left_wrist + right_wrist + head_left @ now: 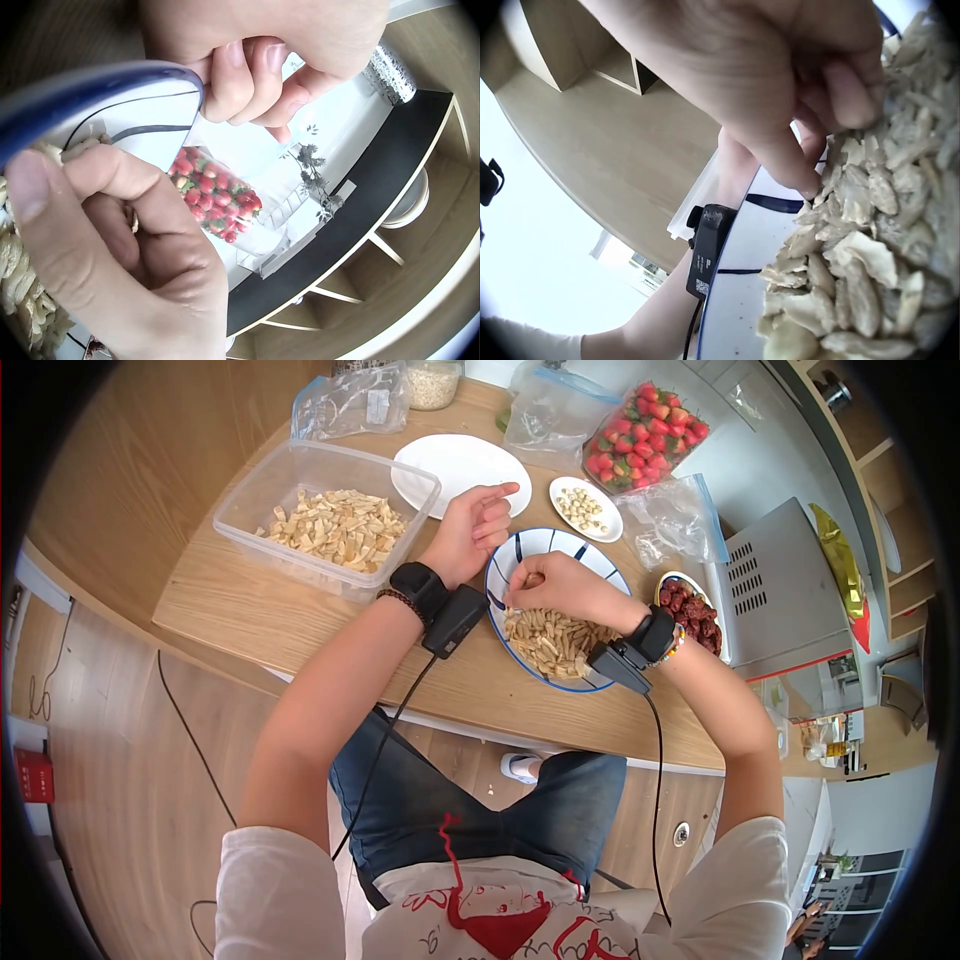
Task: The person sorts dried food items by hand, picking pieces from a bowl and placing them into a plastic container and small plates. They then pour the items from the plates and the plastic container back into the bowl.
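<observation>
In the head view, a blue-rimmed white bowl point(570, 544) has pale, elongated dried pieces point(550, 645) heaped on its near side. My right hand point(570, 588) reaches over the bowl, with thumb and forefinger pinched on a small pale dried piece point(52, 153) at the heap's edge. Another pale bit shows inside its curled fingers in the left wrist view. My left hand point(468, 532) hovers left of the bowl, near a white plate point(445, 465), forefinger extended and the other fingers loosely bent. Nothing shows in it.
A clear plastic box point(235, 510) of pale dried slices stands at the left. Around the back are zip bags point(355, 405), strawberries point(650, 435) in a clear container and a small dish of pale seeds point(580, 508). Red dates point(690, 610) and a metal appliance point(790, 590) are at right.
</observation>
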Motion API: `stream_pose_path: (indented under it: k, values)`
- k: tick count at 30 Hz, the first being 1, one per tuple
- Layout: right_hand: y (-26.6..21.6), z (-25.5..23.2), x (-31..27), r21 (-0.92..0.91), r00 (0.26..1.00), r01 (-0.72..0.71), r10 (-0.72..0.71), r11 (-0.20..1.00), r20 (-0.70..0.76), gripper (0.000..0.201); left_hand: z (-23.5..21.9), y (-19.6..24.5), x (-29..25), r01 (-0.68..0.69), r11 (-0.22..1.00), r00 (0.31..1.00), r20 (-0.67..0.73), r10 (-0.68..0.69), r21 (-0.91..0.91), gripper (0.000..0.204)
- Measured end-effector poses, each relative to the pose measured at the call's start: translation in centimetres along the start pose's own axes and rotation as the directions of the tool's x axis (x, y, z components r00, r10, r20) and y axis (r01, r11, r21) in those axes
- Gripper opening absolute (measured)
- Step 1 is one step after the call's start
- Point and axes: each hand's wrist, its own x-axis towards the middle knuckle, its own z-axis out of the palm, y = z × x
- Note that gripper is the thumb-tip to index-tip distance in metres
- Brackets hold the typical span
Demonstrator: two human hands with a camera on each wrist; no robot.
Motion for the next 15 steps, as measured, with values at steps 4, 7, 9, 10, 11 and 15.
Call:
stream_pose_path:
  k: [4, 7, 9, 10, 11, 15]
  values:
    - [-1.5, -1.2, -0.7, 0.103, 0.999, -0.042, 0.038, 0.994, 0.039, 0.013, -0.3, 0.0, 0.1, 0.007, 1.0, 1.0, 0.025, -0.006, -0.023, 0.023]
    - [-2.2, -3.3, -1.6, 0.744, 0.993, -0.041, 0.11, 0.667, -0.045, 0.009, -0.6, -0.1, 0.2, -0.003, 1.0, 0.999, 0.043, 0.004, -0.026, 0.021]
    - [-1.7, -4.3, -1.3, 0.914, 0.999, -0.032, 0.005, 0.404, 0.033, 0.01, -0.4, -0.2, 0.2, -0.004, 1.0, 0.999, 0.036, 0.005, -0.016, 0.021]
    - [-1.5, -4.7, -1.6, 0.954, 0.999, -0.045, -0.001, 0.296, 0.047, 0.011, -0.4, -0.1, 0.2, -0.002, 1.0, 1.0, 0.027, 0.002, -0.009, 0.021]
    - [-1.7, -4.9, -1.9, 0.981, 0.998, -0.059, -0.01, 0.185, 0.062, 0.013, -0.4, -0.1, 0.2, -0.001, 1.0, 1.0, 0.017, 0.001, -0.002, 0.02]
    - [-0.8, -3.6, -1.7, 0.934, 0.98, -0.197, 0.081, 0.297, 0.18, 0.019, -0.3, 0.0, 0.1, 0.002, 1.0, 0.999, 0.035, -0.001, -0.019, 0.02]
